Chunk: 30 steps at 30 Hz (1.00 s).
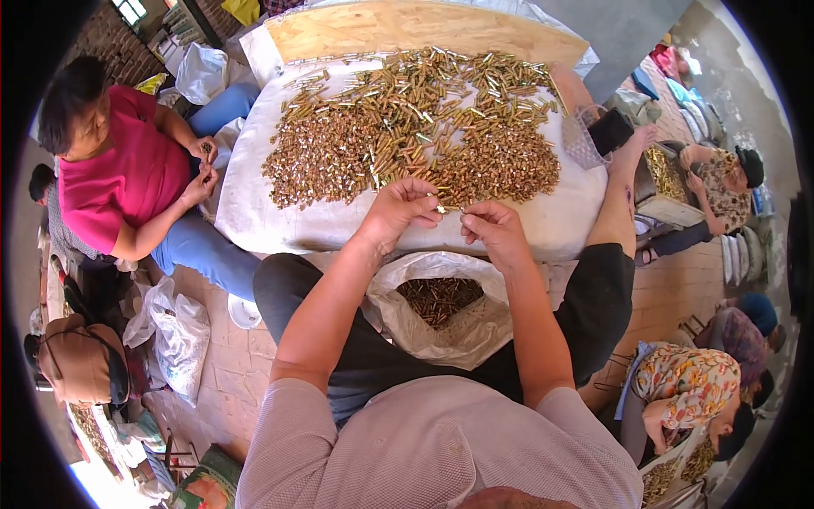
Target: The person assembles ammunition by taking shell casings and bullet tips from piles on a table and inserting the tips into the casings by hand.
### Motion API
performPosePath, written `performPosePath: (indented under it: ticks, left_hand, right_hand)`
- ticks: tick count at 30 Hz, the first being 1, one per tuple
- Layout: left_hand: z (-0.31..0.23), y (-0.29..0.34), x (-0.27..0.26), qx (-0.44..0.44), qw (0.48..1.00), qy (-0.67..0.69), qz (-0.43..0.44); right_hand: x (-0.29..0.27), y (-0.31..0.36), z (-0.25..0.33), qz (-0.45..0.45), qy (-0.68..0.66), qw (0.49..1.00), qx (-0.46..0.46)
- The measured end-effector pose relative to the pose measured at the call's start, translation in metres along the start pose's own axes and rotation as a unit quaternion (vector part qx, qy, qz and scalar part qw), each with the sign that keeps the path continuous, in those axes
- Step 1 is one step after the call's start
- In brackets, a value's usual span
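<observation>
My left hand [402, 208] is closed in a pinch on a small shiny metal piece [440, 208] at its fingertips. Close beside it, my right hand [496, 231] pinches a small gold-coloured metal piece [462, 211]; whether the two pieces touch is too small to tell. Both hands are over the near edge of a white-covered table [246, 204]. Beyond them lie a heap of short coppery metal fittings [318, 161], another short-fitting heap [506, 165] and many longer gold-coloured metal tubes [424, 106]. Between my legs stands an open white sack [398, 327] holding thin dark metal pieces [441, 299].
A wooden board [424, 30] edges the table's far side. At its right are a woven basket [581, 144] and a black phone-like object [610, 131]. A co-worker in a pink shirt [127, 170] sits left, near a filled plastic bag [182, 339]. Other people work at right.
</observation>
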State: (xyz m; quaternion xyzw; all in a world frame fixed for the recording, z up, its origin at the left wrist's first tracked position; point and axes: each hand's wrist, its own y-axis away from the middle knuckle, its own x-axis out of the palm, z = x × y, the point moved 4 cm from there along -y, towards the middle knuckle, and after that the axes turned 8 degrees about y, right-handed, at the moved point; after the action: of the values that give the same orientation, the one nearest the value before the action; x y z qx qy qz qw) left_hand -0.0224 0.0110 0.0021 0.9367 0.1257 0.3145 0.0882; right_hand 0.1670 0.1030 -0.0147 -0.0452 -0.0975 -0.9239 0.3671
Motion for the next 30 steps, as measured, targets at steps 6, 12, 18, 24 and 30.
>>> performPosePath:
  ticks: [6, 12, 18, 24, 30]
  left_hand:
    - [0.005, -0.001, 0.009, -0.004, 1.0, 0.012, -0.004]
    - [0.008, -0.001, 0.012, -0.01, 1.0, 0.018, -0.01]
    - [0.009, 0.0, 0.015, -0.008, 1.0, 0.004, -0.001]
    - [0.01, 0.0, 0.016, -0.01, 1.0, -0.002, -0.01]
    - [0.012, 0.0, 0.017, -0.014, 1.0, -0.008, 0.0]
  right_hand:
    - [0.009, 0.002, -0.003, 0.01, -0.08, 0.997, -0.012]
    - [0.009, 0.001, -0.006, 0.015, -0.07, 0.997, -0.016]
    - [0.009, 0.002, -0.004, 0.009, -0.059, 0.998, -0.016]
    - [0.009, 0.004, -0.001, 0.006, -0.021, 1.0, -0.012]
    - [0.007, 0.003, -0.004, 0.009, -0.04, 0.999, -0.009]
